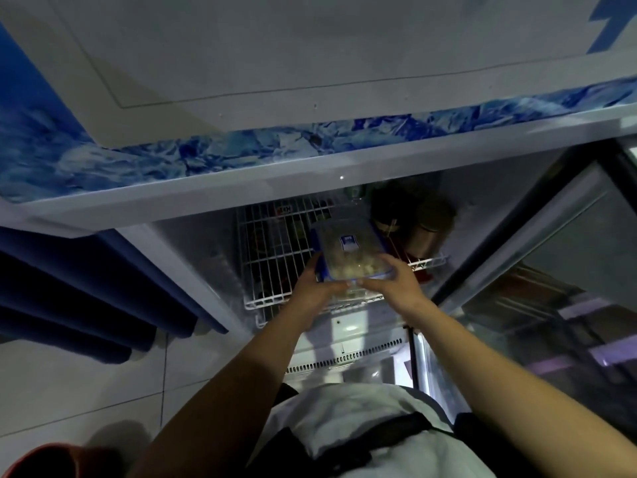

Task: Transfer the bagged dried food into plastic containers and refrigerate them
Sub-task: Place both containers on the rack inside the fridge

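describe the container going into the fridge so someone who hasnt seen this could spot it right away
Look into the open fridge below the blue ice-patterned band, at the white wire shelf. Just above its front edge, both hands, left hand and right hand, hold a clear rectangular container. Unlike the dark jars behind it, it has blue lid clips, a small blue label and pale food inside.

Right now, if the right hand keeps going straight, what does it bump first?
Probably the dark round jars at the back of the white wire shelf; depth is unclear. The right hand holds the clear plastic container.
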Action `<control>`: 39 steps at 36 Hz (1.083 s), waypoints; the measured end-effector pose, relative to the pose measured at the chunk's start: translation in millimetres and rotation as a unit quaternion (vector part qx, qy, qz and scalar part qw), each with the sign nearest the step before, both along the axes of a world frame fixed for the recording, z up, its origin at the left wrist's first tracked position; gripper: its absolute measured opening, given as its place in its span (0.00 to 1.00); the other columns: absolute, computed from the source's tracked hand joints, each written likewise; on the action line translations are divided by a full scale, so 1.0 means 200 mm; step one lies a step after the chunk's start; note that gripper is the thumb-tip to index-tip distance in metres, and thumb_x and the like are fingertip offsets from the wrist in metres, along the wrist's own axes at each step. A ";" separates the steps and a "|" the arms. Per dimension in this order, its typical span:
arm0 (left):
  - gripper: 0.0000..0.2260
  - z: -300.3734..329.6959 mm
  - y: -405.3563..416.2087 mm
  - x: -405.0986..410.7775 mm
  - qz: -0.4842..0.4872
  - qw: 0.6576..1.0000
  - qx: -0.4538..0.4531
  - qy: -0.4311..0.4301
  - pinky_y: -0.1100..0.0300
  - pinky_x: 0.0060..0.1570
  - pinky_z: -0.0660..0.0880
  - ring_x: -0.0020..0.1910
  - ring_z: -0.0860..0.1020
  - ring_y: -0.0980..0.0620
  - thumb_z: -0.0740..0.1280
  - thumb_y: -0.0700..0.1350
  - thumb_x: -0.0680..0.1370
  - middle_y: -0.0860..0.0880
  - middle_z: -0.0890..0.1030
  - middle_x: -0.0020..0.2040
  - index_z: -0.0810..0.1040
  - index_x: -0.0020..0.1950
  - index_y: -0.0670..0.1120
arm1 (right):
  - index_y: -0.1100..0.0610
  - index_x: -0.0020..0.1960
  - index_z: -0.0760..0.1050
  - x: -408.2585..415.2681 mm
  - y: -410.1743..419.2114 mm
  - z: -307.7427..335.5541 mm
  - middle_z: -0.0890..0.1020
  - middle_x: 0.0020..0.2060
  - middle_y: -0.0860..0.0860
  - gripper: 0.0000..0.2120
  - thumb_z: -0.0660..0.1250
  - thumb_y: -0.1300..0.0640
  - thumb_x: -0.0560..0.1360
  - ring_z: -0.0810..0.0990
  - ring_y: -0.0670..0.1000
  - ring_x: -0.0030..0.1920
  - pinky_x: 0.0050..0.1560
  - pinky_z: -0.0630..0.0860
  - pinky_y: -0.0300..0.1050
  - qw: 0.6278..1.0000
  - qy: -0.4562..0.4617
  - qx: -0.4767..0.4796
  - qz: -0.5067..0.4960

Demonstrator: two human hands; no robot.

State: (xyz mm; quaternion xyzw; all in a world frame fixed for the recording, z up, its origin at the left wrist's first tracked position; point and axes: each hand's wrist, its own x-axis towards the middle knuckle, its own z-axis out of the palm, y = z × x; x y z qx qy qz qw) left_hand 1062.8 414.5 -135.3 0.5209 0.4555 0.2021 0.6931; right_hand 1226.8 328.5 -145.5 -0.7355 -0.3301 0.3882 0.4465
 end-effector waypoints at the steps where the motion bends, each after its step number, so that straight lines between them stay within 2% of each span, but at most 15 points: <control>1: 0.37 0.00 0.01 0.02 0.008 1.000 0.001 0.000 0.57 0.47 0.82 0.54 0.82 0.49 0.78 0.31 0.68 0.49 0.82 0.59 0.69 0.73 0.47 | 0.52 0.63 0.79 0.02 0.02 -0.01 0.81 0.59 0.52 0.33 0.82 0.49 0.59 0.80 0.51 0.59 0.61 0.77 0.51 1.000 -0.007 0.002 0.003; 4: 0.34 0.01 0.05 0.06 0.027 0.999 0.013 0.024 0.64 0.41 0.81 0.53 0.80 0.50 0.76 0.31 0.70 0.51 0.79 0.59 0.69 0.71 0.49 | 0.58 0.61 0.79 0.03 0.09 0.01 0.84 0.54 0.53 0.26 0.81 0.57 0.64 0.82 0.53 0.56 0.60 0.78 0.51 1.000 -0.023 -0.012 0.000; 7: 0.34 0.01 0.10 0.09 0.027 0.999 0.014 0.024 0.63 0.49 0.80 0.61 0.77 0.46 0.72 0.26 0.71 0.46 0.77 0.64 0.68 0.74 0.43 | 0.61 0.59 0.80 0.05 0.15 0.03 0.84 0.52 0.54 0.19 0.78 0.60 0.69 0.82 0.54 0.54 0.59 0.77 0.49 0.998 -0.051 -0.034 0.015; 9: 0.33 0.00 0.12 0.10 -0.004 0.998 0.050 0.043 0.71 0.43 0.78 0.61 0.76 0.47 0.70 0.24 0.72 0.44 0.76 0.64 0.68 0.74 0.40 | 0.60 0.60 0.80 0.07 0.18 0.03 0.84 0.54 0.55 0.20 0.77 0.55 0.71 0.81 0.55 0.57 0.61 0.76 0.51 0.993 -0.081 -0.067 0.047; 10: 0.32 -0.01 0.13 0.11 -0.033 0.993 0.083 0.072 0.72 0.44 0.77 0.63 0.75 0.46 0.71 0.26 0.73 0.44 0.75 0.66 0.67 0.75 0.40 | 0.59 0.61 0.80 0.08 0.19 0.02 0.84 0.56 0.55 0.23 0.76 0.48 0.70 0.80 0.55 0.59 0.62 0.75 0.52 0.988 -0.111 -0.089 0.064; 12: 0.37 -0.04 0.15 0.11 -0.114 0.970 0.146 0.155 0.63 0.60 0.76 0.73 0.67 0.43 0.73 0.35 0.74 0.44 0.64 0.76 0.61 0.79 0.46 | 0.56 0.64 0.79 0.11 0.21 0.00 0.82 0.60 0.56 0.34 0.70 0.34 0.67 0.78 0.58 0.62 0.63 0.75 0.53 0.968 -0.186 -0.140 0.091; 14: 0.43 -0.06 0.17 0.09 -0.181 0.938 0.172 0.240 0.49 0.70 0.70 0.79 0.56 0.44 0.74 0.43 0.75 0.47 0.49 0.82 0.51 0.81 0.55 | 0.54 0.66 0.77 0.13 0.23 0.00 0.80 0.63 0.57 0.38 0.65 0.29 0.67 0.76 0.60 0.63 0.63 0.74 0.54 0.952 -0.226 -0.176 0.107; 15: 0.44 -0.07 0.18 0.09 -0.196 0.929 0.177 0.259 0.47 0.71 0.69 0.80 0.54 0.44 0.74 0.45 0.74 0.47 0.46 0.82 0.49 0.81 0.57 | 0.53 0.67 0.76 0.13 0.23 -0.01 0.78 0.64 0.57 0.36 0.64 0.30 0.69 0.74 0.60 0.64 0.64 0.73 0.54 0.944 -0.245 -0.189 0.112; 19: 0.42 -0.06 0.22 0.10 -0.271 0.875 0.230 0.328 0.49 0.75 0.61 0.80 0.53 0.42 0.72 0.48 0.77 0.45 0.48 0.82 0.48 0.81 0.55 | 0.49 0.66 0.76 0.14 0.23 -0.03 0.77 0.64 0.55 0.25 0.59 0.36 0.78 0.69 0.63 0.66 0.67 0.67 0.60 0.900 -0.340 -0.235 0.136; 24: 0.43 -0.15 0.22 0.08 -0.286 0.850 0.258 0.360 0.45 0.76 0.57 0.80 0.50 0.39 0.71 0.58 0.75 0.47 0.48 0.82 0.46 0.80 0.61 | 0.43 0.74 0.64 0.10 0.15 -0.04 0.69 0.71 0.54 0.26 0.62 0.41 0.78 0.59 0.61 0.74 0.72 0.58 0.65 0.888 -0.362 -0.238 0.155; 26: 0.44 -0.20 0.17 0.07 -0.270 0.847 0.286 0.358 0.43 0.75 0.60 0.79 0.53 0.38 0.72 0.60 0.72 0.48 0.48 0.83 0.47 0.80 0.64 | 0.42 0.76 0.61 0.07 0.10 -0.05 0.65 0.73 0.52 0.28 0.62 0.42 0.78 0.55 0.59 0.76 0.72 0.56 0.67 0.884 -0.375 -0.234 0.153; 29: 0.48 -0.23 0.10 0.06 -0.247 0.848 0.302 0.360 0.41 0.69 0.69 0.76 0.62 0.37 0.75 0.56 0.68 0.50 0.44 0.82 0.45 0.77 0.69 | 0.43 0.75 0.61 0.05 0.07 -0.07 0.64 0.73 0.51 0.28 0.62 0.43 0.77 0.55 0.57 0.76 0.70 0.57 0.67 0.890 -0.373 -0.222 0.143; 31: 0.49 -0.24 0.10 0.07 -0.247 0.850 0.296 0.359 0.41 0.67 0.71 0.75 0.65 0.37 0.75 0.54 0.68 0.50 0.43 0.82 0.44 0.77 0.69 | 0.43 0.76 0.61 0.04 0.07 -0.08 0.63 0.74 0.51 0.28 0.61 0.42 0.77 0.54 0.58 0.77 0.71 0.56 0.68 0.893 -0.368 -0.223 0.134; 36: 0.49 -0.24 0.13 0.04 -0.264 0.843 0.299 0.362 0.39 0.73 0.62 0.79 0.57 0.38 0.75 0.60 0.68 0.50 0.45 0.83 0.43 0.77 0.69 | 0.43 0.77 0.56 0.03 0.07 -0.05 0.56 0.78 0.51 0.32 0.62 0.40 0.76 0.45 0.59 0.79 0.73 0.49 0.70 0.886 -0.362 -0.246 0.151; 39: 0.47 -0.15 0.07 0.00 -0.270 0.838 0.300 0.367 0.38 0.76 0.53 0.80 0.50 0.38 0.73 0.57 0.72 0.49 0.44 0.82 0.43 0.79 0.66 | 0.42 0.78 0.53 0.00 0.02 -0.01 0.52 0.80 0.51 0.34 0.61 0.38 0.76 0.40 0.59 0.79 0.74 0.46 0.70 0.884 -0.364 -0.247 0.156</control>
